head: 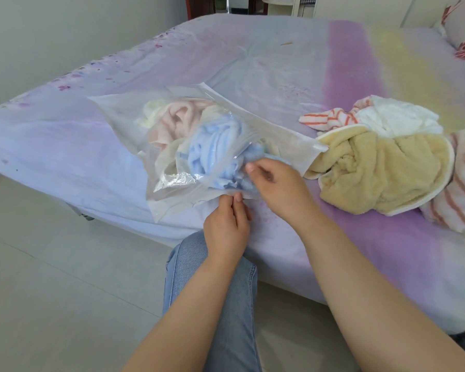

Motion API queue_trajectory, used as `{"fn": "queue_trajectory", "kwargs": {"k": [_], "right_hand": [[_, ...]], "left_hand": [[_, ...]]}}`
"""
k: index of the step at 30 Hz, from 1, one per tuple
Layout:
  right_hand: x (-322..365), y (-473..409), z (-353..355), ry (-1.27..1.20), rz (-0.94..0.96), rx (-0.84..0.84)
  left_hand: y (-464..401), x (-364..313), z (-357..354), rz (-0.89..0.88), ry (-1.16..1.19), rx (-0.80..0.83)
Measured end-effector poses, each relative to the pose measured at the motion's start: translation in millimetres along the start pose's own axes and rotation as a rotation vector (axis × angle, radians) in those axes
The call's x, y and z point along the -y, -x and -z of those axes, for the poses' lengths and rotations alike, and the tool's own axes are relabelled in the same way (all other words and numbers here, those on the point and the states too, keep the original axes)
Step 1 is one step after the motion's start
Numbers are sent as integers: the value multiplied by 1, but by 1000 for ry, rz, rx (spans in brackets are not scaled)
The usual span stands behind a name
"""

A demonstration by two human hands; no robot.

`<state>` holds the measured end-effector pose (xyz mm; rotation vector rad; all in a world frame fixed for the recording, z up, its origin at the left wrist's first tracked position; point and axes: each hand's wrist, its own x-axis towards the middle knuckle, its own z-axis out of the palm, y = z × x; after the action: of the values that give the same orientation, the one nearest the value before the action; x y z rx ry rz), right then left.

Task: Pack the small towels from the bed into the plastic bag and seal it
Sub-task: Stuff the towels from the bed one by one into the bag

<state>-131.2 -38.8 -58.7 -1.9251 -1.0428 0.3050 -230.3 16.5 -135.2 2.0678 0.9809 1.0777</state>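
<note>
At frame centre, a clear plastic zip bag (199, 146) stuffed with blue, pink and cream towels lay on the lilac-sheeted bed (279, 76). The left hand (227, 226) pinched its open edge; the right hand (275, 181) gripped the same edge. A crumpled yellow fleece towel (381, 173) lay right
</note>
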Motion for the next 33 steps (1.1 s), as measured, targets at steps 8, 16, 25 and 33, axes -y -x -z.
{"fn": "queue_trajectory", "kwargs": {"k": [8,16,25,33], "right_hand": [[7,-36,-29,-179,-186,473],[2,-7,-36,-340,-84,-139],[-20,36,-28,-759,-624,-99],[23,4,12,-700,-295,-95]], "left_hand": [[6,-7,4,-63,20,-25],[3,-3,15,7,97,-62],[24,-31,23,-132,-86,79],[-48,-134,93,-548,-593,41]]}}
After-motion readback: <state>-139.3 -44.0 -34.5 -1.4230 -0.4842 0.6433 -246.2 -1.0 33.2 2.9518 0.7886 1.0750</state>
